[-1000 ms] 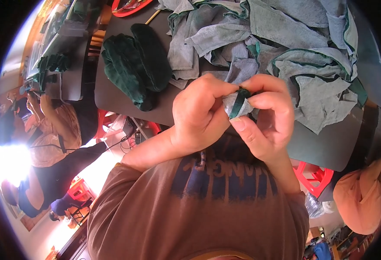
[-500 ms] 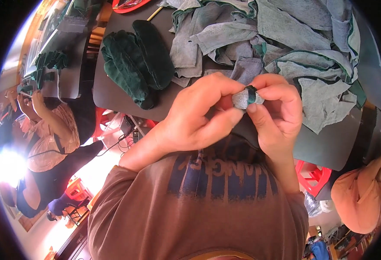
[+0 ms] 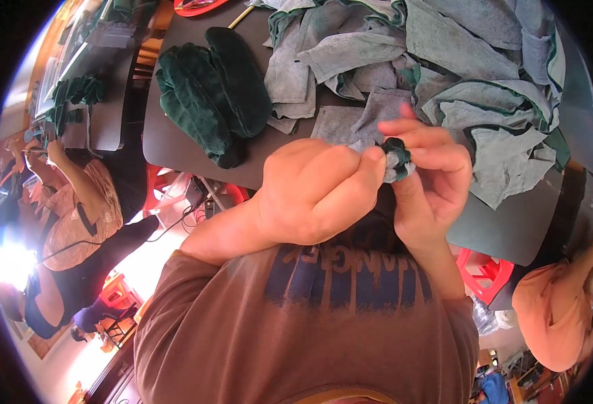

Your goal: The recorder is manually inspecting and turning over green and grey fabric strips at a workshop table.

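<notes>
A small rolled cloth (image 3: 396, 161), grey with dark green, is above the near edge of the table (image 3: 182, 153), in front of the chest. Fingers cover much of it, so its full shape and how it is folded are hard to make out. The left hand (image 3: 310, 192) pinches its left side between thumb and forefinger, the other fingers curled under and mostly hidden. The right hand (image 3: 438, 182) grips the other side, thumb below and fingers above. A pale scrap shows behind the left fingertips; whether it belongs to the roll cannot be told.

Just beyond the hands lies a heap (image 3: 458, 40) of grey cloths with green edges, overlapping too much to count and cut off at the top. To its left are plump dark green bundles (image 3: 239, 84), side by side; their contents cannot be seen. Farther up, a stick (image 3: 241, 17) and a red tray (image 3: 202, 5) run out of view. A red stool (image 3: 484, 276) is partly hidden under the table. At the left, glare blurs a co-worker (image 3: 84, 195); another person (image 3: 556, 303), in orange, is cut by the dark rim.
</notes>
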Demonstrator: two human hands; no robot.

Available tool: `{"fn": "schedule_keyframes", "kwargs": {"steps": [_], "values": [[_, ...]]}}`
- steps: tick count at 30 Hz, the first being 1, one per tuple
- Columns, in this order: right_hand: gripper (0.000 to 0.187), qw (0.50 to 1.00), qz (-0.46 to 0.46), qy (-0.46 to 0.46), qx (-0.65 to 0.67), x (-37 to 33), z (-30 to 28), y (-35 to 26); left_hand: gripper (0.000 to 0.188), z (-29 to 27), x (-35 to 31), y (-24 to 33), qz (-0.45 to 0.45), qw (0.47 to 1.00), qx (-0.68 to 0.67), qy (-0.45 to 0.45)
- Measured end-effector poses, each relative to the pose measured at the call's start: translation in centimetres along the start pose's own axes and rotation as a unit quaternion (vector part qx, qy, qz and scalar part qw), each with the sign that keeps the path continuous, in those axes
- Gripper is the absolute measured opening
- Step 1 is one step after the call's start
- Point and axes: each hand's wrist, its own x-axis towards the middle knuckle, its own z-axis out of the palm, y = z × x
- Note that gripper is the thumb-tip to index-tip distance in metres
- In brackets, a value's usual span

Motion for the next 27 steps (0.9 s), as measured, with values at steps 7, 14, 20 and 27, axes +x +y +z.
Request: {"fn": "schedule_keyframes", "kwargs": {"steps": [7,14,20,27], "values": [[0.02,0.997,0.048,0.032,0.059,-0.6,0.5,-0.7,0.026,0.8,-0.5,0.1,-0.02,0.999,-0.038,0.008],[0.02,0.982,0.071,0.012,0.174,0.1,-0.1,-0.9,0.012,-0.9,1.1,0.3,-0.373,0.837,-0.398,-0.033],[0.018,0.942,0.148,0.023,0.301,0.0,-0.2,-1.1,0.029,-0.9,1.6,-1.3,-0.177,0.933,-0.307,-0.071],[0.016,0.866,0.237,0.009,0.439,0.5,-0.4,-1.2,0.027,-0.6,1.6,-2.0,-0.151,0.929,-0.329,-0.078]]}}
